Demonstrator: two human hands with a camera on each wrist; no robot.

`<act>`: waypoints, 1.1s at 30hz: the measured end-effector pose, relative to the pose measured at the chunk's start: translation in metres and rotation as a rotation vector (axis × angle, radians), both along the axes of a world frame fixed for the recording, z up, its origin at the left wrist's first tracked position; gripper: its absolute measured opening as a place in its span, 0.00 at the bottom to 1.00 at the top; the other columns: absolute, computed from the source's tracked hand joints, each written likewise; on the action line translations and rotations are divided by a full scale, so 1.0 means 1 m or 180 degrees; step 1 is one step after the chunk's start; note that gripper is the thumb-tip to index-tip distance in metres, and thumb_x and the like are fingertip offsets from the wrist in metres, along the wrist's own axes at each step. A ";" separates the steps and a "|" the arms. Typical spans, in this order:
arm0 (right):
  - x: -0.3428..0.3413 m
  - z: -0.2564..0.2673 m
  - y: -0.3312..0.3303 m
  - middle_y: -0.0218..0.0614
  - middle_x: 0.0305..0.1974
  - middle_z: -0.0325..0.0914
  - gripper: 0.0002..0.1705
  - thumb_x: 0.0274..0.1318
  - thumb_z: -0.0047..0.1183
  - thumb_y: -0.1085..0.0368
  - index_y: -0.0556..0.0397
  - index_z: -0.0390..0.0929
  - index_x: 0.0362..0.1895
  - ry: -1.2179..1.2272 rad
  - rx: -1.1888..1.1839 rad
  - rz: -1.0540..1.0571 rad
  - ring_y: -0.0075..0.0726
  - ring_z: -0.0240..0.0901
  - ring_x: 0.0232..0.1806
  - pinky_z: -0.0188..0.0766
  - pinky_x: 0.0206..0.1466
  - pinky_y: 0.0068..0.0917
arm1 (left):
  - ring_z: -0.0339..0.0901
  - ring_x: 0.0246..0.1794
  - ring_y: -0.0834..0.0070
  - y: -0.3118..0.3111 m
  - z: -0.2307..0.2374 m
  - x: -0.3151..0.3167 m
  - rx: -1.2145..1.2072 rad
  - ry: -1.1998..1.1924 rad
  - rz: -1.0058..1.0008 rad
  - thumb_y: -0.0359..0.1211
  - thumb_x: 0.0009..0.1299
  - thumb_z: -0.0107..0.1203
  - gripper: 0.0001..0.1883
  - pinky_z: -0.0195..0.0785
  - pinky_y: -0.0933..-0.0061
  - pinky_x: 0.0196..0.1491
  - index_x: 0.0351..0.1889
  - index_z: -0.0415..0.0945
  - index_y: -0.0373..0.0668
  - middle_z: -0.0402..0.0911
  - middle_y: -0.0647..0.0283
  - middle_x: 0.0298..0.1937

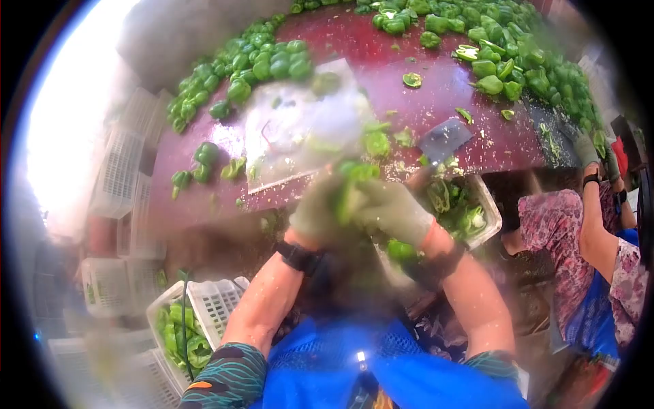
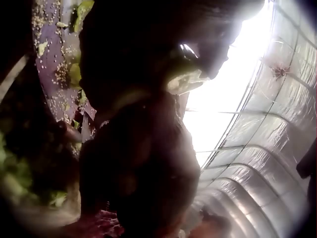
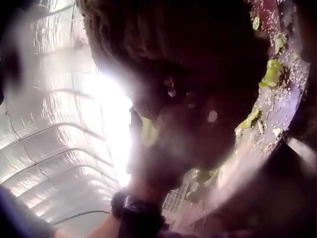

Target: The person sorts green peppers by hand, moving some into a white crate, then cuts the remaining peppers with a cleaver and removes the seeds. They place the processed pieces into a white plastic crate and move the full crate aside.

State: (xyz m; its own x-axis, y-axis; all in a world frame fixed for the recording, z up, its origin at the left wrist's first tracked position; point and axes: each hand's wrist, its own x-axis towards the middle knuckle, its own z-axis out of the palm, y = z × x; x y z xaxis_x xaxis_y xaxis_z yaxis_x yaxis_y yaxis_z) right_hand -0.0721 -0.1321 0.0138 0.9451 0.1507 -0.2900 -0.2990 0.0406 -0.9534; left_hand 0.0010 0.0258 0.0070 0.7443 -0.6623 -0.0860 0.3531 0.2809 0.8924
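Observation:
In the head view, both gloved hands meet over the table's near edge with a green pepper [image 1: 351, 194] between them. My left hand [image 1: 317, 208] grips the pepper from the left. From the other side my right hand [image 1: 398, 210] holds it, fingers curled in toward the left hand. Blur hides the finer detail of the pepper. Both wrist views are dark against bright light: a pale green piece [image 2: 185, 82] shows by the fingers in the left wrist view, and a pale green patch [image 3: 148, 131] in the right wrist view.
Piles of whole green peppers [image 1: 272, 61] lie on the dark red table [image 1: 327, 31], with a white board [image 1: 300, 116] and a grey blade-like piece [image 1: 445, 140]. Crates of cut peppers stand below: one white crate [image 1: 489, 211] right, another [image 1: 211, 307] left. Another person's gloved hand [image 1: 584, 148] works at right.

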 end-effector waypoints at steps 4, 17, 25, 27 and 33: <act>-0.005 -0.011 0.003 0.34 0.31 0.80 0.21 0.54 0.57 0.66 0.53 0.76 0.53 0.0059 0.0146 0.0287 0.26 0.76 0.25 0.74 0.24 0.23 | 0.77 0.51 0.67 0.007 -0.001 0.003 0.0817 -0.1608 -0.0424 0.32 0.60 0.58 0.26 0.71 0.69 0.55 0.59 0.70 0.38 0.78 0.55 0.54; -0.007 -0.010 0.025 0.38 0.26 0.79 0.12 0.52 0.56 0.74 0.63 0.77 0.42 0.0469 -0.0021 -0.0534 0.32 0.78 0.21 0.75 0.19 0.28 | 0.78 0.42 0.72 -0.003 0.000 0.000 0.0594 0.0021 0.0066 0.23 0.56 0.54 0.15 0.72 0.73 0.47 0.44 0.76 0.34 0.82 0.58 0.43; -0.006 -0.034 0.036 0.38 0.28 0.79 0.24 0.50 0.56 0.76 0.53 0.75 0.55 0.0371 0.0980 -0.0953 0.32 0.76 0.21 0.78 0.21 0.30 | 0.78 0.39 0.73 0.005 -0.013 0.001 -0.0367 0.0513 0.0486 0.23 0.59 0.53 0.14 0.72 0.72 0.45 0.43 0.79 0.38 0.82 0.61 0.40; -0.008 -0.038 0.035 0.38 0.30 0.79 0.28 0.50 0.56 0.76 0.49 0.74 0.58 0.0438 0.1017 -0.0953 0.32 0.77 0.21 0.79 0.21 0.30 | 0.78 0.40 0.73 0.006 -0.021 0.001 -0.0132 0.0155 0.0688 0.24 0.60 0.54 0.14 0.72 0.72 0.45 0.44 0.78 0.39 0.82 0.61 0.40; -0.013 -0.041 0.025 0.39 0.32 0.79 0.25 0.49 0.56 0.78 0.50 0.75 0.54 0.0417 0.1464 -0.1025 0.32 0.77 0.23 0.80 0.22 0.31 | 0.79 0.45 0.67 0.008 -0.048 0.012 0.0788 -0.1460 0.0682 0.31 0.65 0.60 0.14 0.74 0.67 0.52 0.48 0.77 0.45 0.81 0.62 0.46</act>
